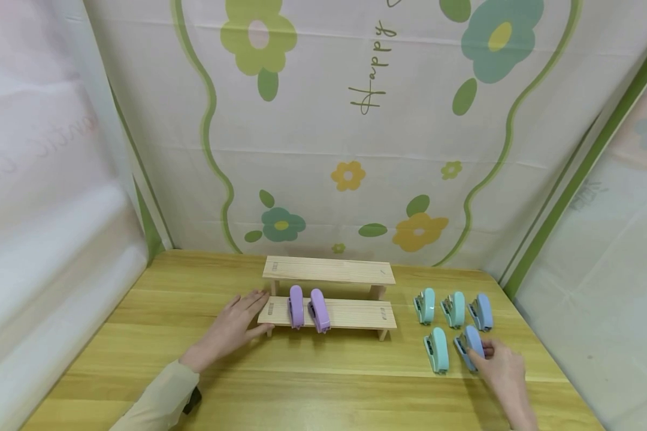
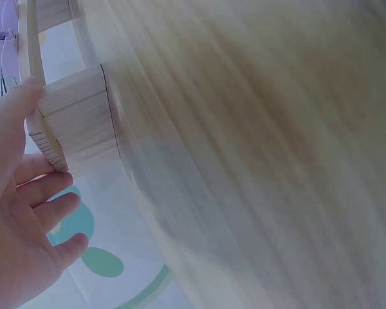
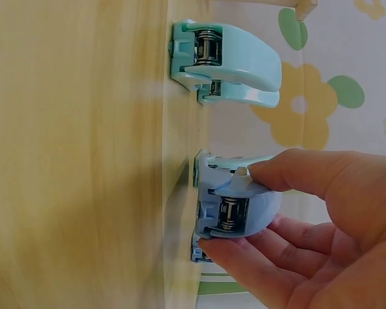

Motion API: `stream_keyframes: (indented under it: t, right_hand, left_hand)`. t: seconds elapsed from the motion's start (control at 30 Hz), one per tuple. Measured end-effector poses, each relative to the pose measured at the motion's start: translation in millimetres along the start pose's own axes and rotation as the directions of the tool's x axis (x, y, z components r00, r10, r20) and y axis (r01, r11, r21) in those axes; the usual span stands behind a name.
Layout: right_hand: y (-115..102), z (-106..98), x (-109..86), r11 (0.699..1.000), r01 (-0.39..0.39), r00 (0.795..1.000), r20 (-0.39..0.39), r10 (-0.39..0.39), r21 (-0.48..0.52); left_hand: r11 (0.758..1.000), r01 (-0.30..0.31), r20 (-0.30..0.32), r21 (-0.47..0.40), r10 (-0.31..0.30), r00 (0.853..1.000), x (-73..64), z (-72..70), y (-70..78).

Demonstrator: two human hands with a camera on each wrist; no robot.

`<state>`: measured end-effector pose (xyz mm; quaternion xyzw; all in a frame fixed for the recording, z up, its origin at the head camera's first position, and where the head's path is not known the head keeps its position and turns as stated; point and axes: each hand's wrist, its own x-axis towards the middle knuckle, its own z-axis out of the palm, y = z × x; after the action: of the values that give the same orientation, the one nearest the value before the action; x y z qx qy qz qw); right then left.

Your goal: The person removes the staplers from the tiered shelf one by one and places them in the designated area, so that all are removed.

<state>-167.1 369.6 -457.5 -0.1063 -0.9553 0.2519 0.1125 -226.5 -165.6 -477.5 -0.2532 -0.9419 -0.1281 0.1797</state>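
Observation:
My left hand (image 1: 232,326) holds the left end of a two-tier wooden rack (image 1: 350,314). In the left wrist view its thumb lies at one edge of the lower board (image 2: 50,149) and the index finger at its end; the other fingers are spread free. Two purple staplers (image 1: 296,308) stand side by side on the lower tier. At the right, my right hand (image 1: 502,368) pinches a blue stapler (image 3: 260,209) between thumb and fingers, close over the table. Beside it are three mint-green staplers (image 1: 438,352) and another blue stapler (image 1: 481,312).
The rack's upper tier (image 1: 329,270) rises behind the lower one. A wooden table (image 1: 323,389) carries everything. Flower-printed cloth (image 1: 323,131) hangs along its back edge, with more cloth at both sides. A dark object (image 1: 192,401) shows by the left sleeve.

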Motion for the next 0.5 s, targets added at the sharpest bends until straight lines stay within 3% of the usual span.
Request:
stream_keyframes:
  t: [0.5]
  right_hand:
    - [4.9, 3.2, 1.6, 1.000, -0.020, 1.000, 0.015, 0.020, -0.009]
  left_hand:
    - [1.000, 0.002, 0.004, -0.012, -0.002, 1.000, 0.2, -0.3, 0.2]
